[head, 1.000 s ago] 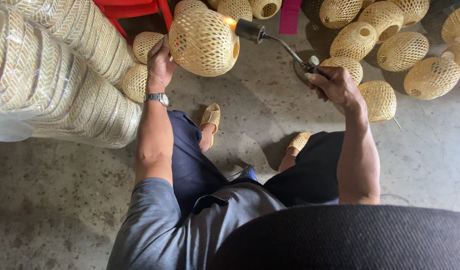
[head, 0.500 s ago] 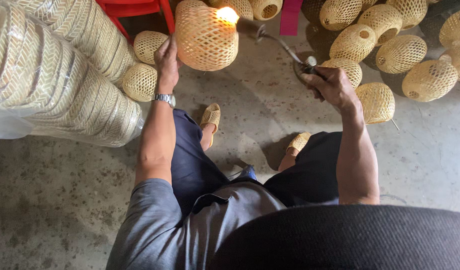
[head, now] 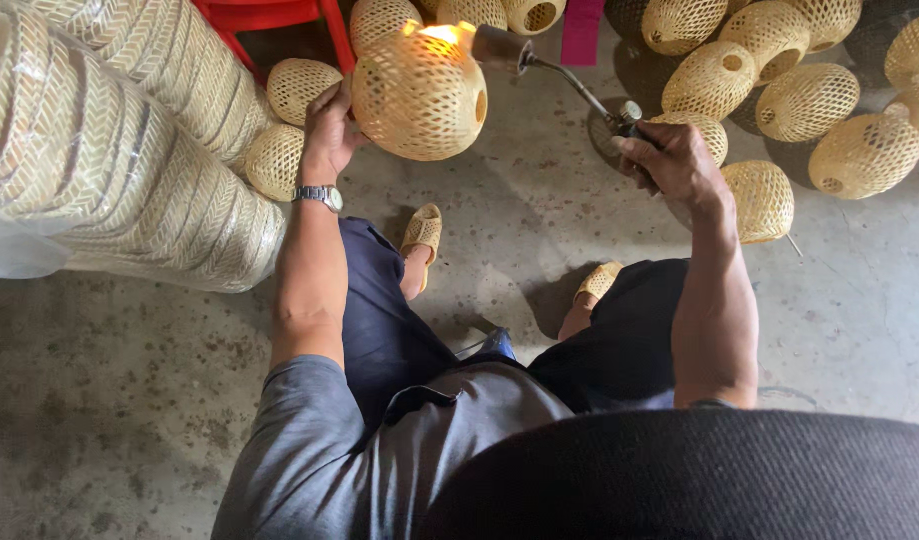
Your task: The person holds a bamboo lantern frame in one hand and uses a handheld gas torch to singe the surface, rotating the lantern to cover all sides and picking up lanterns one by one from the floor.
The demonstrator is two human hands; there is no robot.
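Left hand (head: 326,130) grips woven ball (head: 419,95); right hand (head: 669,160) grips torch (head: 559,72), nozzle pointing up-left.

Torch body (head: 639,125) hidden in right hand (head: 674,160); red stool (head: 269,15) cut off.

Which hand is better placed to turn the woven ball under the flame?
Left, probably. The left hand already grips the woven ball at its side, while the right hand is occupied holding the torch.

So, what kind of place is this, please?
Probably a small craft workshop for woven bamboo goods. The left hand holds a woven ball shade while the right hand plays a torch on it; similar shades and wrapped woven stacks lie on the concrete floor.
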